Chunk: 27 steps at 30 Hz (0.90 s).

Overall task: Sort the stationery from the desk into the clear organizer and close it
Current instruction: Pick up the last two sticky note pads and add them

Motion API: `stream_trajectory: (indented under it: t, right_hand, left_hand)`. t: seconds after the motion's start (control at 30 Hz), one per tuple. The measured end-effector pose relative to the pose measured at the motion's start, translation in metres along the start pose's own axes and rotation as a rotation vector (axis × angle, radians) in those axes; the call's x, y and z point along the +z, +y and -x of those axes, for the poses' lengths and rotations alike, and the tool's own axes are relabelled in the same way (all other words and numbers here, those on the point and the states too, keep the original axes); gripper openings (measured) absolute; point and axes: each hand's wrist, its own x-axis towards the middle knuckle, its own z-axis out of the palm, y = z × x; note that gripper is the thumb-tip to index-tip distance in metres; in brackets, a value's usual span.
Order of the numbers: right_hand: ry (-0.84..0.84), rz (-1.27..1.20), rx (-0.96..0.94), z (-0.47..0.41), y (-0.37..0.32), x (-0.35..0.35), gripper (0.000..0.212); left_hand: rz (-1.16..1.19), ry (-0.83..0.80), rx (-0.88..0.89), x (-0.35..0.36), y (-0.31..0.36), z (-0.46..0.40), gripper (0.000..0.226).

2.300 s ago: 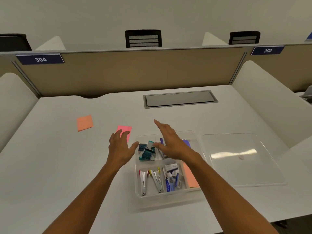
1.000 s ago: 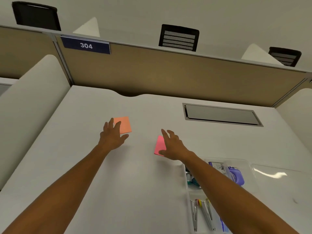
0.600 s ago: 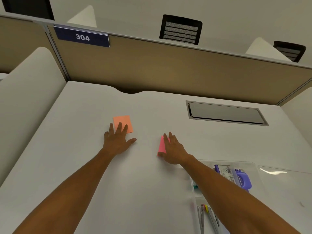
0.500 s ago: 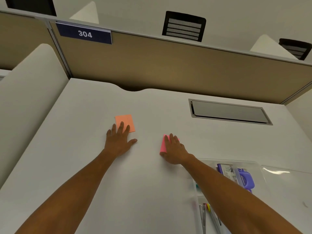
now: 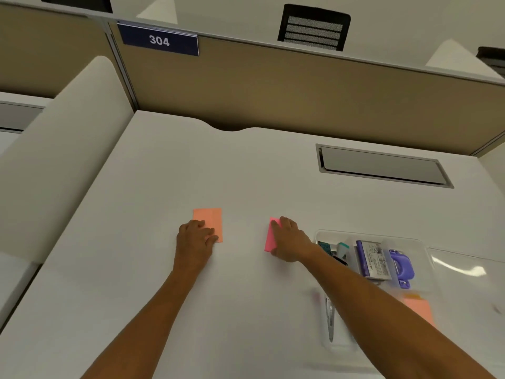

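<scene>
Left hand point(image 5: 195, 239) curls fingers over near edge of orange pad point(image 5: 209, 221); right hand point(image 5: 287, 242) grips pink pad point(image 5: 270, 236), both on worktop point(image 5: 136, 269). We should pinch edges, lift whole stacks, carry to clear organizer point(image 5: 420, 242), lid still off.

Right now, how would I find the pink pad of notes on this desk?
Start at the clear organizer by the desk's right edge. Just left of it the right hand grips the pink pad. It is brighter than the orange pad under the left hand.
</scene>
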Motion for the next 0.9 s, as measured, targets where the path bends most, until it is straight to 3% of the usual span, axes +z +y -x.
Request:
stream_trajectory:
  t: [0.1,0.3,0.47,0.8,0.9]
  right_hand:
    - [0.018,0.016,-0.026,0.021,-0.007,0.013,0.083]
    - [0.033,0.071,-0.083,0.061,-0.024,0.039,0.089]
    - [0.06,0.081,-0.122,0.086,-0.03,0.056,0.095]
    - [0.041,-0.037,-0.085,0.117,-0.024,0.072,0.113]
    - [0.045,-0.049,-0.103,0.126,-0.022,0.075,0.11]
  left_hand:
    - [0.024,-0.037,-0.086,-0.005,0.005,0.023,0.019]
    - [-0.061,-0.101,-0.092,0.0,0.026,0.069,0.017]
    - [-0.125,-0.183,-0.112,0.008,0.046,0.093,0.033]
    - [-0.245,-0.265,-0.033,0.013,0.06,0.111,0.036]
    - [-0.211,-0.308,-0.04,0.014,0.058,0.113,0.063]
